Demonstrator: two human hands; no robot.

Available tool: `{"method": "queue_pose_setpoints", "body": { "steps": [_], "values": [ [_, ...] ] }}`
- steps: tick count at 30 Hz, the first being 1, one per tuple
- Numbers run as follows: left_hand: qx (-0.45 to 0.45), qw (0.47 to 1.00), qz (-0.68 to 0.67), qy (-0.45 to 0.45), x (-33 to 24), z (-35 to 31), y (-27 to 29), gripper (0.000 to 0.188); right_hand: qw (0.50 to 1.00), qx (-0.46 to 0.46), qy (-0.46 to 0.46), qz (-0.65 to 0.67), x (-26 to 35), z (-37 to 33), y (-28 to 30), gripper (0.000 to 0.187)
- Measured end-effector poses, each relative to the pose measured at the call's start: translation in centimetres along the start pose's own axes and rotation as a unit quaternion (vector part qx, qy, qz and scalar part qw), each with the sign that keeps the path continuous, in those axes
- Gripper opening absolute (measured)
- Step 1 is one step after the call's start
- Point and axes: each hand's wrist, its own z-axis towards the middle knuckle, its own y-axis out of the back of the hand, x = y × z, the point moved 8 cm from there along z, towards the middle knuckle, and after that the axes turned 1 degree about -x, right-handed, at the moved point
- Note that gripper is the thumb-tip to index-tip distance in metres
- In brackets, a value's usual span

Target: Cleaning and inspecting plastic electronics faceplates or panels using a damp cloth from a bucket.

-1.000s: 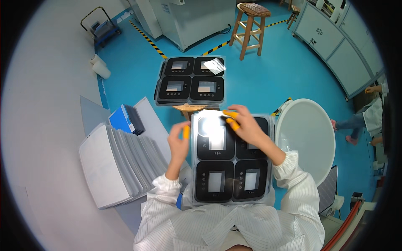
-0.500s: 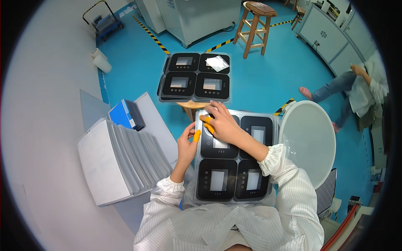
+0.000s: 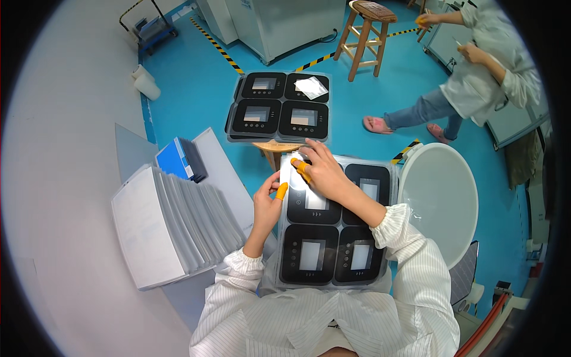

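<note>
Panel sheets (image 3: 335, 233) lie stacked under your fingers, clear at the margins, the top one bearing four black rounded panels with pale rectangular windows and small marks. Your right hand (image 3: 326, 177) reaches across the upper-left panel, fingers bent toward that corner, with glare beneath them; your left hand (image 3: 267, 202) is at the left edge, thumb and fingers partly curled. I cannot tell whether either pinches a sheet. Yellow finger covers (image 3: 281, 191) sit on digits of both hands. Your right hand and wrist hide part of the upper panels. Just beyond your fingertips, a second panel stack (image 3: 256, 116) rests on a wooden support (image 3: 277, 147), with a small white packet (image 3: 311, 88) on its far-right panel. Left of your fingers stand a pile of white sheets (image 3: 146, 232) and a blue box (image 3: 173, 159); to their right is a large round white surface (image 3: 440, 205). Well beyond, to the right, are a wooden stool (image 3: 372, 12) and a co-worker (image 3: 476, 86).
</note>
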Motion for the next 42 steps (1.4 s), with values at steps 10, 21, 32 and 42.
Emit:
{"method": "queue_pose_setpoints", "body": {
  "steps": [10,21,32,42],
  "values": [
    [0.012,1.000,-0.013,0.025,1.2,-0.3,-0.1,0.038,0.983,-0.093,0.015,0.158,0.1,0.2,0.6,0.014],
    [0.070,0.991,-0.115,-0.008,-3.5,3.3,-1.2,0.023,0.987,-0.053,0.074,0.130,3.4,-4.4,3.7,0.021],
    [-0.005,0.962,-0.259,0.085,-3.9,4.3,1.2,0.024,0.955,0.005,0.106,0.278,6.3,-5.6,7.6,0.025],
    [-0.221,0.876,-0.429,0.016,-1.3,13.3,24.6,0.024,0.871,-0.170,-0.458,-0.061,-20.3,-33.9,24.4,0.021]
  ]
}}
